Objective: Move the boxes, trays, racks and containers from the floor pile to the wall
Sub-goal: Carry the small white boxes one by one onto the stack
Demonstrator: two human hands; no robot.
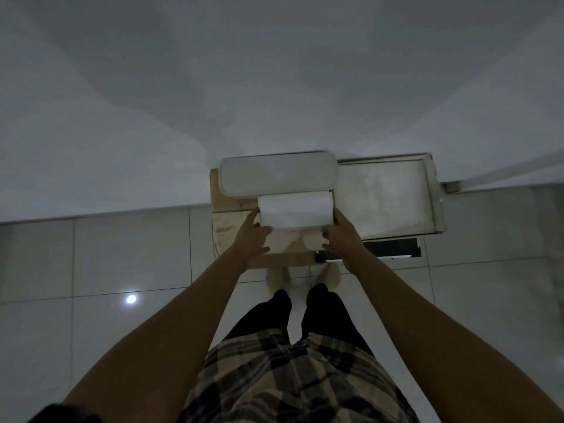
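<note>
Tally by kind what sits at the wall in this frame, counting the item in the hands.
Cardboard box: 1
White rounded container: 1
Small white box, held between left hand and right hand: 1
Flat framed tray: 1
Dark flat piece under the tray, kind unclear: 1
Total: 5

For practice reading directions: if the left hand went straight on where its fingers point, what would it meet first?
Probably the rounded white container behind the small white box the left hand grips; depth is unclear.
</note>
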